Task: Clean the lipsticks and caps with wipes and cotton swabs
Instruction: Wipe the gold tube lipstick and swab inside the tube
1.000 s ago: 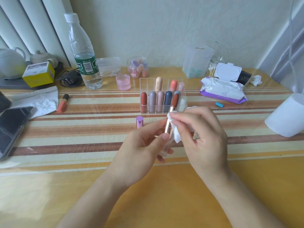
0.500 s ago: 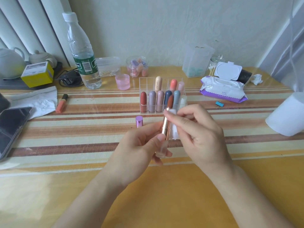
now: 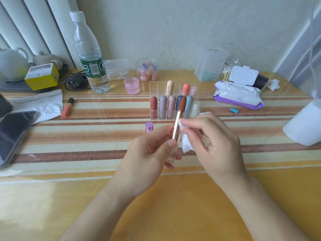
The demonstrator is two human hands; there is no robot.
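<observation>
Left hand grips lipstick by its base; right hand pinches wipe against the tube just above that grip. Risk: wipe riding up smears the exposed bullet.

Left hand, right hand, 2 forearms: all bare.

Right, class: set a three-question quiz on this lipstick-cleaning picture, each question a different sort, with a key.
1. True or false: the left hand holds the lipstick.
2. What does the right hand press against it? A a sponge, B a wipe, C a brush.
3. Fill the gap: the purple cap stands on the ____.
Key: 1 true; 2 B; 3 table.
</observation>
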